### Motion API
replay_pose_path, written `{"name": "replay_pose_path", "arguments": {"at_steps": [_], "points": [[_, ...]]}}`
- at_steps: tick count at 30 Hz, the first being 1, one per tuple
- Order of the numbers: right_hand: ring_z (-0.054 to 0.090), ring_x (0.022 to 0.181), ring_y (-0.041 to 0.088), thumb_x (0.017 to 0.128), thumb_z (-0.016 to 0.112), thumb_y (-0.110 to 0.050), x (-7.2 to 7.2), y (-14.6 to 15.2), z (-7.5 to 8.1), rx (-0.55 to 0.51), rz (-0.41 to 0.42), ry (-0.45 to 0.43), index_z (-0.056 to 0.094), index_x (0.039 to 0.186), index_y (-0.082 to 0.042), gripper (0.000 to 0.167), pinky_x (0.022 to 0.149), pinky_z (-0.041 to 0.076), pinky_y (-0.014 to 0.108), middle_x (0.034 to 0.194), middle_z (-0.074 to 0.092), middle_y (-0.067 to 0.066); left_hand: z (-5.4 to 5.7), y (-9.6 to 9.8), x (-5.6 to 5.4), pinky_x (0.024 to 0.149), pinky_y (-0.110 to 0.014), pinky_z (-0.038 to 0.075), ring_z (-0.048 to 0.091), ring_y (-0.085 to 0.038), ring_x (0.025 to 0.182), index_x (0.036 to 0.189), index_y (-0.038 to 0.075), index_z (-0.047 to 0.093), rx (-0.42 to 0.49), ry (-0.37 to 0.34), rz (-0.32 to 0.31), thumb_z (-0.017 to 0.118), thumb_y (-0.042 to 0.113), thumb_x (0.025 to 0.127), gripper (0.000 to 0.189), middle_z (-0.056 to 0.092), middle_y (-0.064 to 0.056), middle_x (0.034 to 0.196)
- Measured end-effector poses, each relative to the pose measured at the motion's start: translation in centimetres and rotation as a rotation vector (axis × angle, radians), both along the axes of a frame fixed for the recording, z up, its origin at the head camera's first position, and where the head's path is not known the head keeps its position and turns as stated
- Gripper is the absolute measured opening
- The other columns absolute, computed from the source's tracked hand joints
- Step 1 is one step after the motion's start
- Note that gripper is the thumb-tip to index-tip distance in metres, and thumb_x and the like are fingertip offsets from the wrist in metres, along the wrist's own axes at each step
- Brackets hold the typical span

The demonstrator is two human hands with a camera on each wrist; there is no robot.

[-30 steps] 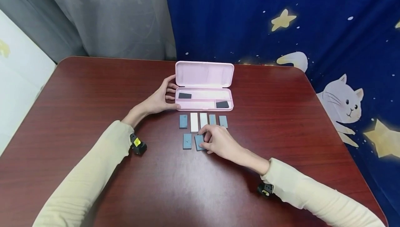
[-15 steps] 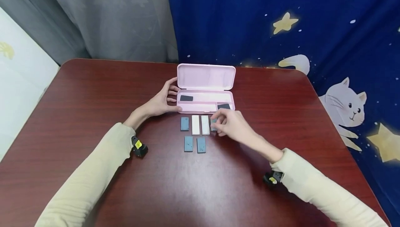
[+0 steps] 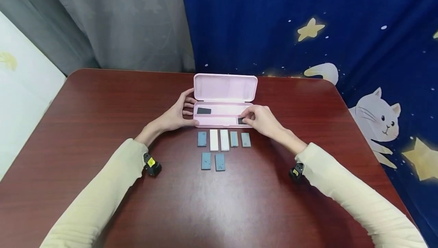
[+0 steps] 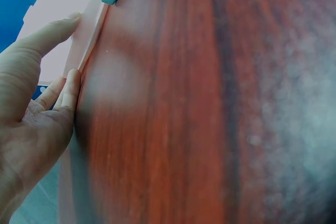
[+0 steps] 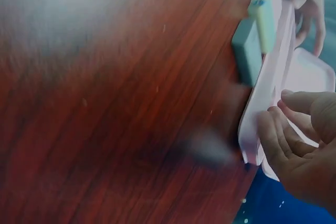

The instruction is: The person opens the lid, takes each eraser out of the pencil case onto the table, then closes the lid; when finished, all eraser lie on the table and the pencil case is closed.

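Note:
An open pink pencil case [image 3: 215, 120] lies near the table's far edge, its lid [image 3: 226, 87] tipped back. My left hand [image 3: 172, 117] holds its left end, thumb at the front corner and fingers along the side. In the left wrist view, the thumb [image 4: 55, 35] lies over the case's edge. My right hand [image 3: 266, 122] reaches into the right front compartment and pinches a small black rectangular block [image 3: 240, 120], partly hidden by the fingers. Another black block [image 3: 203, 111] lies in the rear compartment, at the left. In the right wrist view, the right fingertips and thumb come close together.
In front of the case stands a row of blocks: a blue one [image 3: 202, 139], two white ones [image 3: 213, 140], a striped one [image 3: 234, 139] and a grey-blue one [image 3: 245, 140]. Nearer lie two blue blocks [image 3: 206, 161]. Curtains hang behind the brown table [image 3: 171, 202].
My right hand has left the nearer blue block, now set straight, and moved up and right across the row into the case's right compartment. The left hand stays on the case.

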State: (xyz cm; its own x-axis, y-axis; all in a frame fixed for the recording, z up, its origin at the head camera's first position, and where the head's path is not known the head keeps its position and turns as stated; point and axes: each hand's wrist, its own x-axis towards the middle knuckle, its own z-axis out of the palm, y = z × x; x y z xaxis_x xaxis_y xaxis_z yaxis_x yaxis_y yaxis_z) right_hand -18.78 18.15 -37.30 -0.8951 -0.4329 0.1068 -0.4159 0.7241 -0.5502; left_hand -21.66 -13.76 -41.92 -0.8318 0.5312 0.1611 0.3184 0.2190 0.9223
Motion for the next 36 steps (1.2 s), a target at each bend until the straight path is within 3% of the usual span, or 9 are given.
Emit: {"name": "replay_pose_path", "arguments": {"at_steps": [10,19,26,28,30,36], "points": [[0.06,0.083,0.019,0.083,0.075,-0.005,-1.2,-0.4,-0.1,0.187,0.079,0.088,0.076,0.096,-0.004,0.013,0.071,0.052,0.035,0.088,0.066,0.008,0.0,0.1,-0.1,0.098,-0.048,0.043,0.044,-0.034,0.119,0.154,0.014,0.006,0.006,0.01,0.003,0.08,-0.002,0.075,0.109,0.039,-0.022,0.133],[0.055,0.081,0.021,0.078,0.08,-0.006,-1.8,-0.6,0.3,0.241,0.105,0.096,0.07,0.084,-0.006,0.011,0.072,0.05,0.034,0.083,0.06,0.007,0.1,0.1,-0.3,0.098,-0.047,0.043,0.045,-0.033,0.118,0.153,0.013,0.008,-0.012,0.023,0.009,0.081,-0.001,0.075,0.108,0.04,-0.021,0.133],[0.058,0.077,0.015,0.08,0.08,-0.011,-1.7,-0.5,0.3,0.221,0.054,0.043,0.069,0.084,-0.013,0.012,0.066,0.051,0.036,0.079,0.064,-0.002,2.8,0.6,1.4,0.098,-0.054,0.04,0.042,-0.044,0.119,0.15,-0.001,0.007,-0.006,-0.003,-0.001,0.077,-0.009,0.074,0.103,0.036,-0.032,0.132],[0.058,0.076,0.014,0.08,0.08,-0.013,-1.7,-0.4,0.3,0.219,0.045,0.032,0.069,0.083,-0.015,0.011,0.064,0.051,0.036,0.077,0.064,-0.005,3.1,0.6,1.7,0.098,-0.056,0.04,0.041,-0.046,0.119,0.15,-0.003,0.007,-0.001,-0.009,-0.008,0.077,-0.01,0.074,0.103,0.036,-0.034,0.132],[0.059,0.075,0.012,0.08,0.08,-0.014,-1.7,-0.4,0.2,0.213,0.045,0.022,0.069,0.083,-0.015,0.012,0.064,0.051,0.035,0.076,0.064,-0.006,2.9,0.6,1.7,0.098,-0.056,0.04,0.041,-0.046,0.119,0.15,-0.002,0.007,0.004,-0.006,-0.011,0.077,-0.01,0.074,0.104,0.036,-0.034,0.132],[0.058,0.073,0.012,0.081,0.078,-0.01,-1.8,0.0,0.0,0.176,0.089,-0.014,0.07,0.087,-0.013,0.01,0.066,0.05,0.033,0.077,0.064,-0.005,0.9,0.4,0.8,0.098,-0.051,0.042,0.043,-0.039,0.119,0.152,0.007,0.006,-0.014,0.019,0.003,0.079,-0.005,0.075,0.107,0.038,-0.027,0.133]]}}
